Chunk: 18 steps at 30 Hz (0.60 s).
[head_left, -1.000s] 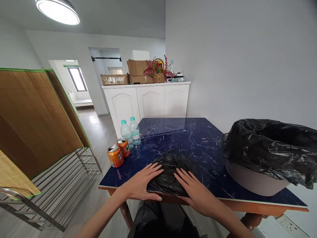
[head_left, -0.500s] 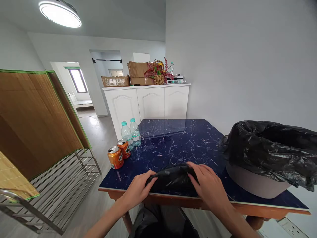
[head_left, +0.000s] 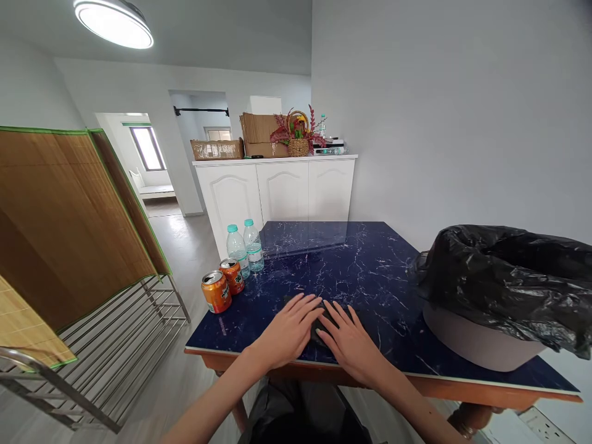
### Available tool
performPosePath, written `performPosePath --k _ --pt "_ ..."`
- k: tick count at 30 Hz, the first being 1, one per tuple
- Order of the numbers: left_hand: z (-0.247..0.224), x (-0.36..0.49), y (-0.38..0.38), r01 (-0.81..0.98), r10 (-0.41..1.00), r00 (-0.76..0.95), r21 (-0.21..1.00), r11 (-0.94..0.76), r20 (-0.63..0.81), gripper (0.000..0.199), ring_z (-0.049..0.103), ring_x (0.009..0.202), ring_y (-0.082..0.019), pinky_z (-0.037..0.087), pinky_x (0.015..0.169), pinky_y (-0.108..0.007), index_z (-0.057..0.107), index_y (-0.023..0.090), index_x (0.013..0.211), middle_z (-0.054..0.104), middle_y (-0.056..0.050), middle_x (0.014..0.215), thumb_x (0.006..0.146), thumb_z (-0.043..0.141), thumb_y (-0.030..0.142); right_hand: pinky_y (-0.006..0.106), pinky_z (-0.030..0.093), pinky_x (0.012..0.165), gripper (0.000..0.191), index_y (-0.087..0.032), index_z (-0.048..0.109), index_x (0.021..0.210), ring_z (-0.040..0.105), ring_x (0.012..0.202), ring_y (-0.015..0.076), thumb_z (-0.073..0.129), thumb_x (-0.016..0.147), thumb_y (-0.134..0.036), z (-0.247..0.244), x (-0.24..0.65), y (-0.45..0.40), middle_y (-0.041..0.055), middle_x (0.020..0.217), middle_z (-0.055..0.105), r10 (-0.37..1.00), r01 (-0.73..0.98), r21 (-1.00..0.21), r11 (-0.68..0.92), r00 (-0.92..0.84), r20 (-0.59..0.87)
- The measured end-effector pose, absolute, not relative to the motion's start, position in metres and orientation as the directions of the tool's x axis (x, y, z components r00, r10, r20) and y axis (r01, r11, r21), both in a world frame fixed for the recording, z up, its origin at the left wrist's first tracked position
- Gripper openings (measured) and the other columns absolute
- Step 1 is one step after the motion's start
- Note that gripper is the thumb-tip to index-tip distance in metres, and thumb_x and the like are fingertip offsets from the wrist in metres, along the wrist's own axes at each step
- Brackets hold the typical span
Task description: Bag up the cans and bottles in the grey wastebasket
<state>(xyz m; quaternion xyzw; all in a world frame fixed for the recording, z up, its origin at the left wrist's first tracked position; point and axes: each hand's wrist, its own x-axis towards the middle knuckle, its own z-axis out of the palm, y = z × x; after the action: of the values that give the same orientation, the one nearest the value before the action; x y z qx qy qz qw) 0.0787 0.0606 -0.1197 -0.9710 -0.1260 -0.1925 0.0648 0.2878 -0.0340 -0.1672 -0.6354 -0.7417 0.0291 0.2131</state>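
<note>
Both hands lie palm down near the front edge of the blue marbled table [head_left: 342, 265], side by side with fingertips close. My left hand [head_left: 292, 327] has its fingers spread over a dark, flat black plastic piece [head_left: 318, 327], mostly hidden under the hands. My right hand [head_left: 348, 338] rests on its right part, fingers apart. To the left stand two orange cans, a front one [head_left: 216, 292] and a rear one [head_left: 232, 275], and two clear bottles with teal caps, one [head_left: 237, 250] beside the other [head_left: 253, 245].
A pale bin [head_left: 481, 339] lined with a black bag [head_left: 504, 283] stands at the table's right. A metal rack [head_left: 139, 333] with a bamboo mat [head_left: 69, 222] is on the left. Beyond the table, a white cabinet [head_left: 282, 191] holds boxes and a flower basket [head_left: 298, 147].
Both hands have moved together and opened from their grip on the black plastic's ends. The plastic, bunched up before, now lies flat under them.
</note>
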Motion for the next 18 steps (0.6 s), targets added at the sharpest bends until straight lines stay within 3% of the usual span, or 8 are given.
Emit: performPosePath --k 4,10,15,18 --pt "-0.137 0.077 0.062 0.348 0.335 0.894 0.009 -0.937 0.296 0.058 0.031 0.164 -0.030 0.030 0.133 -0.053 0.033 0.024 0.169 0.041 -0.010 0.173 0.115 0.040 0.044 0.060 0.020 0.134 0.064 -0.029 0.041 0.167 0.025 0.165 0.0281 0.024 0.114 -0.059 -0.166 0.294 -0.033 0.0063 0.177 0.029 0.972 0.919 -0.357 0.166 -0.091 0.217" --pt "-0.159 0.071 0.070 0.389 0.400 0.867 0.100 -0.916 0.296 0.061 0.029 0.164 -0.029 0.029 0.133 -0.053 0.028 0.028 0.172 0.037 -0.008 0.175 0.115 0.037 0.049 0.058 0.018 0.135 0.062 -0.035 0.036 0.169 0.022 0.166 0.0265 0.025 0.113 -0.062 -0.169 0.299 -0.030 0.0014 0.178 0.027 0.976 0.902 -0.403 0.154 -0.074 0.206" --pt "-0.161 0.069 0.072 0.373 0.392 0.874 0.121 -0.920 0.287 0.062 0.030 0.164 -0.027 0.029 0.134 -0.051 0.028 0.027 0.172 0.036 -0.010 0.175 0.115 0.038 0.049 0.060 0.018 0.135 0.063 -0.033 0.039 0.168 0.022 0.166 0.0279 0.026 0.113 -0.061 -0.169 0.301 -0.027 0.0024 0.177 0.029 0.978 0.903 -0.398 0.161 -0.090 0.190" --pt "-0.154 0.061 0.072 0.325 0.362 0.889 0.171 -0.930 0.281 0.058 0.032 0.163 -0.025 0.030 0.134 -0.049 0.035 0.028 0.169 0.039 -0.009 0.173 0.114 0.041 0.048 0.061 0.024 0.133 0.061 -0.026 0.049 0.163 0.028 0.164 0.0302 0.029 0.114 -0.056 -0.168 0.295 -0.034 0.0077 0.176 0.033 0.969 0.909 -0.392 0.142 -0.047 0.243"
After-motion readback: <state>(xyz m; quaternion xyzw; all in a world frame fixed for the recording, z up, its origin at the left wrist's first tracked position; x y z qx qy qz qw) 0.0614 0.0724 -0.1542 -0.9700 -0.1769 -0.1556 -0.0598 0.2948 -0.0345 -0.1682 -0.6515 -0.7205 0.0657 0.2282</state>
